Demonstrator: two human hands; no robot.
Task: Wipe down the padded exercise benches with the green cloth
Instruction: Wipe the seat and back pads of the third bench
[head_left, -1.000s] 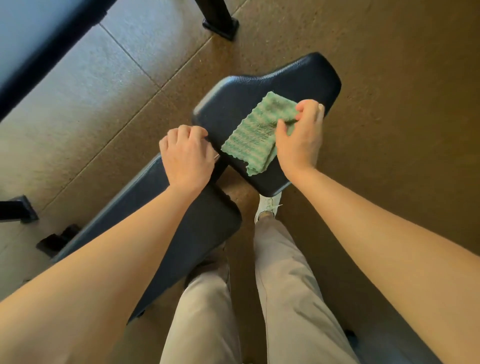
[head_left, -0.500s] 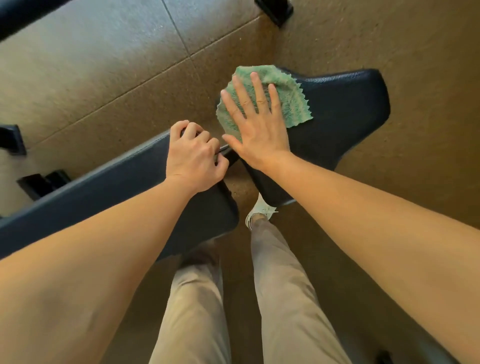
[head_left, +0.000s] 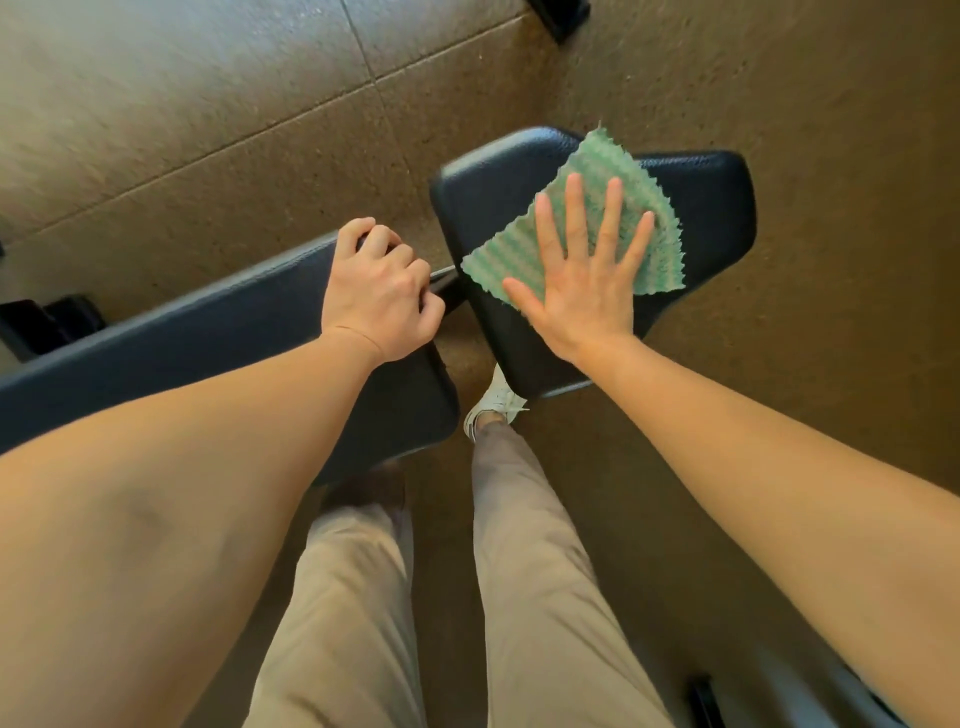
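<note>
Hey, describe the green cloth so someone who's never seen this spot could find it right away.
Start at the two dark bench pads on the brown floor: a long back pad and, to its right, a shorter seat pad. The green cloth lies flat on the seat pad under the spread right hand. It is the only light, striped, zigzag-edged thing there.

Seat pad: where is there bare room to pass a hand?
Bare on the seat pad: its right end beyond the green cloth, and the strip along its left edge. Crowded: the centre under the right hand; the gap where the left hand grips the long pad.
</note>
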